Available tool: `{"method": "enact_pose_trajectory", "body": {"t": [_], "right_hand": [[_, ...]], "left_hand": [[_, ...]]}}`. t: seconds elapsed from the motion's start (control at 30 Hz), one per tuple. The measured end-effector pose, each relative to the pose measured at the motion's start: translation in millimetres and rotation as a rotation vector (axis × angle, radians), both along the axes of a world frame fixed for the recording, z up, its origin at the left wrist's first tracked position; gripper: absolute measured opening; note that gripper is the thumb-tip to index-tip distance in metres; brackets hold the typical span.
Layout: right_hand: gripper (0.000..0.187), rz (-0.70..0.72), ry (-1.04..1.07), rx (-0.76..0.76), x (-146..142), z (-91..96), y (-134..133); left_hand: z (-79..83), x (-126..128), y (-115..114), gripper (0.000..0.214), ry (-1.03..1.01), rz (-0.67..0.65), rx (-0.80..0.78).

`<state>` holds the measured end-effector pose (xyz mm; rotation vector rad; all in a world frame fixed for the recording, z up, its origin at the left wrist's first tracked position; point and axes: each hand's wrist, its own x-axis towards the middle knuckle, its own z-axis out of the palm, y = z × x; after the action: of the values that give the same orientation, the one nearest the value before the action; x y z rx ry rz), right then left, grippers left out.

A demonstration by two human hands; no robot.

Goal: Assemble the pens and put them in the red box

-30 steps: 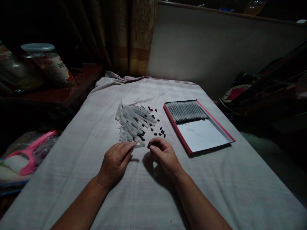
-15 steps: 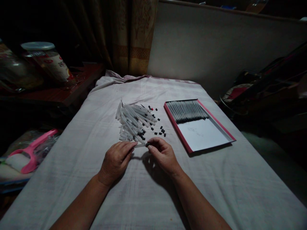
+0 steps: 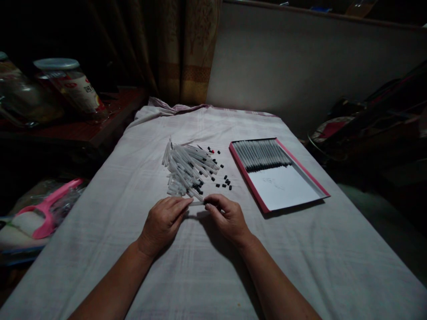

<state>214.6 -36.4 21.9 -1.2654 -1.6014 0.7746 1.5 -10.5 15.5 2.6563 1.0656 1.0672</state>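
Note:
My left hand (image 3: 162, 222) and my right hand (image 3: 227, 217) pinch the two ends of one thin clear tube (image 3: 197, 203) just above the white cloth (image 3: 187, 271). Both hands are closed on it. Right behind them lies a heap of several clear tubes (image 3: 185, 170). Small black caps (image 3: 224, 182) are scattered to the right of the heap. Further right sits a red-edged flat box (image 3: 287, 189) with a row of finished tubes (image 3: 263, 155) laid side by side in its far half.
A dark wooden side table (image 3: 86, 129) at the left carries a lidded plastic jar (image 3: 68, 86). A pink-handled tool (image 3: 46, 211) lies low at the left. Dark bags (image 3: 367, 124) crowd the right side. A pale board (image 3: 300, 58) and a curtain (image 3: 187, 49) stand behind.
My right hand brought its small dark piece onto the end of the tube that the left hand holds, and the hands closed the gap between them. The view shifted slightly.

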Motion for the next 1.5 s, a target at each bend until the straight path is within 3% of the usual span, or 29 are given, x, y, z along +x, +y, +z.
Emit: {"method": "enact_pose_trajectory", "body": {"t": [0.1,0.3,0.43,0.57,0.77,1.0,1.13,1.5], "right_hand": [[0.015,0.007,-0.076,-0.013,1,1.4,0],[0.038,0.022,-0.223,-0.054,4,0.0,0],[0.021,0.089,-0.099,-0.124,6,-2.2,-1],[0.015,0.077,-0.119,-0.06,7,-1.5,-2],[0.032,0.037,-0.267,-0.03,7,-4.3,-1],[0.012,0.071,-0.128,-0.041,9,-0.1,-3],[0.019,0.066,-0.199,-0.049,10,0.3,-2],[0.013,0.101,-0.207,-0.033,12,-3.7,-3]], "left_hand": [[-0.1,0,-1,0.026,-0.002,-0.016,-0.008],[0.2,2,-2,0.024,0.004,-0.031,-0.016],[1.1,2,-2,0.026,-0.011,-0.031,-0.034],[1.0,2,-3,0.026,0.013,-0.023,-0.072],[0.9,4,-4,0.026,0.019,-0.033,-0.078],[-0.7,2,-3,0.024,0.014,-0.034,-0.062],[-1.6,2,-3,0.025,0.017,-0.039,-0.077],[-1.7,4,-3,0.024,0.021,-0.036,-0.082]]}}
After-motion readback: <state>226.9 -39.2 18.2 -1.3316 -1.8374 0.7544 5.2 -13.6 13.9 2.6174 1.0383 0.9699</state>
